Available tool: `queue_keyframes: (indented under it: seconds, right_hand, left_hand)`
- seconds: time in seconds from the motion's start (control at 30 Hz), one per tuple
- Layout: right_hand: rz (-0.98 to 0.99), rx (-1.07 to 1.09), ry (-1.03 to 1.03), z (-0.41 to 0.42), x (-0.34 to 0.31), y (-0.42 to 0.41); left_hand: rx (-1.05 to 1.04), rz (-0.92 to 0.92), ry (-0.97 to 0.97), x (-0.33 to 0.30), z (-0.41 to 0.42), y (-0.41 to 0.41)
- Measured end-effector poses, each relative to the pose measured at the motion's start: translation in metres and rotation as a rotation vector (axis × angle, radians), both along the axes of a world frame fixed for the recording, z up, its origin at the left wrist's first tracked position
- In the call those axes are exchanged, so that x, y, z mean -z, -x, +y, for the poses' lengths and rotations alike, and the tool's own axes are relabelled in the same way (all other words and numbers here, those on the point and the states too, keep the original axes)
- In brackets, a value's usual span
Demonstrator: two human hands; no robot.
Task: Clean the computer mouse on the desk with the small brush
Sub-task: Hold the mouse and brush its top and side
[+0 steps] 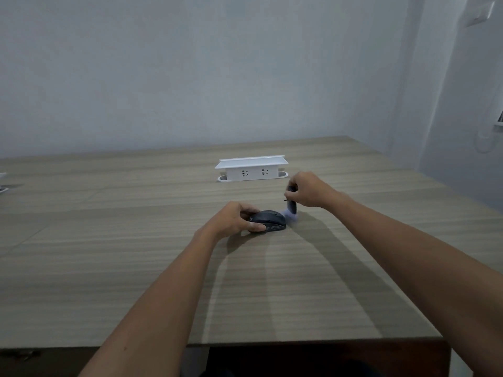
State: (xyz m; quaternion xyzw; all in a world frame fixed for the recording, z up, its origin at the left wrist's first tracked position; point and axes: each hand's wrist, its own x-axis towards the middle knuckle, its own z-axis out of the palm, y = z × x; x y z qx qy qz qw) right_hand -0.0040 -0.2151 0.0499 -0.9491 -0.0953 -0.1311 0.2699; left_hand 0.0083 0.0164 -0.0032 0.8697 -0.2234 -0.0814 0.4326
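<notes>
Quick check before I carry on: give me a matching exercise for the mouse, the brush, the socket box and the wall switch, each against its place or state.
1. mouse
2. brush
3. socket box
4. wall switch

a. top right, on the wall
b. gripped by the left hand on the desk
c. standing at the far side of the desk
d. held in the right hand, bristles down beside the mouse

Pairs: 1-b, 2-d, 3-c, 4-a

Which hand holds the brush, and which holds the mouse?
The right hand holds the brush, its pale bristles down at the mouse's far end. The left hand grips the black mouse on the desk.
</notes>
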Motion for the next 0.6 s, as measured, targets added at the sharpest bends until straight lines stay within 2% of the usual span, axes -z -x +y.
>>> queue_keyframes:
  seconds: [0.13,0.27,0.4,0.5,0.6]
  right_hand:
    - [0.01,-0.053,-0.117,0.002,-0.0012,0.0013]
    - [0.0,-0.03,-0.003,0.0053,-0.0038,0.0035]
    - [0.003,-0.07,-0.059,0.0078,-0.0085,0.0051]
    - [0.0,-0.054,0.068,0.0072,-0.004,0.0041]
    - [-0.025,-0.053,0.042,0.0074,-0.004,0.0054]
  left_hand:
    - [0.01,0.006,0.02,0.0037,0.0028,-0.0027]
    - [0.005,-0.016,-0.009,0.0025,0.0009,-0.0026]
    - [0.011,-0.044,-0.038,0.0024,0.0004,-0.0038]
    - [0.007,-0.058,-0.049,0.0029,0.0007,-0.0038]
    - [0.007,-0.061,-0.07,0.002,0.0001,-0.0027]
